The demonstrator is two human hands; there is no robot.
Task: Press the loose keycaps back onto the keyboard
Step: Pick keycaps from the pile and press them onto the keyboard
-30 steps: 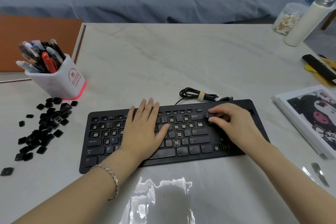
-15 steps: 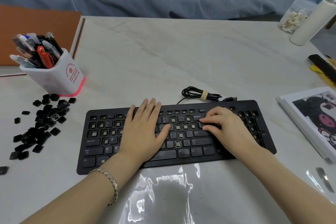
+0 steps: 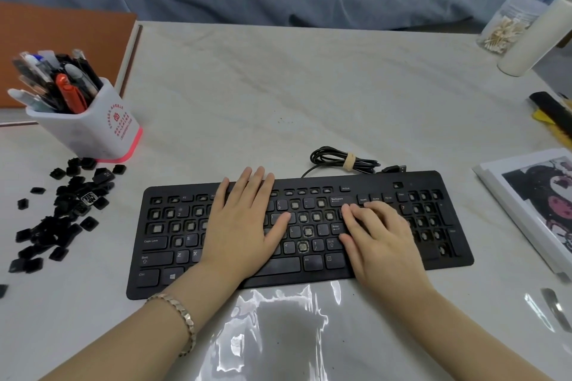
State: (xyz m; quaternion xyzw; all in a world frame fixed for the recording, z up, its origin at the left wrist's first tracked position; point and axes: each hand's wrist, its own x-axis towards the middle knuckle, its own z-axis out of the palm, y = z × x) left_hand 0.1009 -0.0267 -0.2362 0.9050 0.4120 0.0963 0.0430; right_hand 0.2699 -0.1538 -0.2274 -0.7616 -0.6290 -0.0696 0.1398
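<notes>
A black keyboard [image 3: 312, 219] lies flat on the pale bench [image 3: 278, 102], toward its near edge and roughly midway between the left and right edges, with its bundled cable [image 3: 343, 161] just behind it. Many of its sockets stand bare, while keys such as Caps Lock, Shift, Backspace and Enter carry their caps. The left hand [image 3: 241, 226] rests palm down on the middle-left of the keyboard, its 4 fingers straight and close together and the thumb spread out to the right; a metal bracelet [image 3: 179, 318] circles that wrist. The right hand [image 3: 380, 238] rests on the right-middle part of the keyboard with its fingers lightly bent, the fingertips [image 3: 348, 212] pressing down just below Backspace and beside Enter; whether a keycap lies under them cannot be told. The loose keycaps [image 3: 62, 210] lie scattered in a black heap near the left edge of the bench, well apart from the keyboard. Just behind that heap stands a white pen holder [image 3: 89, 130] with a pink base, packed with pens. At the right edge lies a printed picture [image 3: 538, 204], and near the far right corner stand a clear jar [image 3: 507, 28] and a white bottle [image 3: 535, 37], touching or nearly so.
</notes>
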